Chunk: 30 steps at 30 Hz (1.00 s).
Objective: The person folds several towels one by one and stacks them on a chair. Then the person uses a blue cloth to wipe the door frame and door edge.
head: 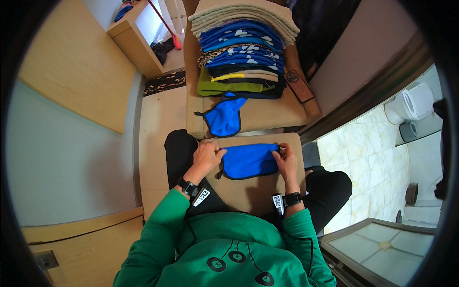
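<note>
A blue cloth with black edging (250, 162) lies folded into a rectangle on the tan padded seat (244, 192) between my knees. My left hand (208, 158) pinches its upper left corner between thumb and fingers. At the upper right corner, my right hand (285, 161) grips the edge the same way. A black hanging loop (219, 174) sticks out at the cloth's lower left. Beyond it, a second blue cloth (224, 116) lies crumpled at the front of a tan chair (265, 116), its own loop pointing left.
On the chair rises a tall stack of folded textiles (244, 53), topped by cream towels (244, 16). A phone in a brown case (299, 86) rests on the chair's right side. A wooden door (82, 244) stands at lower left. To the right, a doorway shows a toilet (412, 102).
</note>
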### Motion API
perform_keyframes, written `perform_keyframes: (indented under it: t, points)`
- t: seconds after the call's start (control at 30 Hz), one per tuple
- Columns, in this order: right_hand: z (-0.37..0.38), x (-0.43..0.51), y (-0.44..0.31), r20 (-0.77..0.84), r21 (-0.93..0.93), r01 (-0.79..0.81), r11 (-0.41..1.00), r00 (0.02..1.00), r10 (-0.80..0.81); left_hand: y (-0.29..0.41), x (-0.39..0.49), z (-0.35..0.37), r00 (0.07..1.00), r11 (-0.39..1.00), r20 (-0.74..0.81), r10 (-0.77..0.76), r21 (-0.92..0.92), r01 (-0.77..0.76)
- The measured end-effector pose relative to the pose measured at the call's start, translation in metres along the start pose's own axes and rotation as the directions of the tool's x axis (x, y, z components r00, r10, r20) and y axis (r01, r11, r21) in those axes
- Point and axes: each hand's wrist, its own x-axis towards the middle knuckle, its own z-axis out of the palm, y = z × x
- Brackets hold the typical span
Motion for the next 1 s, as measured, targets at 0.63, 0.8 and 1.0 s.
perform_keyframes:
  t: [0.63, 0.8, 1.0]
  points:
    - [-0.002, -0.006, -0.005, 0.081, 0.102, 0.029, 0.994, 0.996, -0.037, -0.003, -0.026, 0.014, 0.958, 0.979, 0.257, -0.129, -0.119, 0.164]
    - [0.004, 0.001, -0.001, 0.185, 0.317, -0.073, 0.946, 0.983, 0.014, 0.003, -0.030, 0.010, 0.959, 0.998, 0.278, -0.054, -0.001, 0.057]
    - [0.007, -0.001, 0.004, 0.094, 0.315, -0.065, 0.947, 0.995, 0.037, -0.004, -0.027, 0.009, 0.946, 0.999, 0.321, -0.043, -0.004, 0.047]
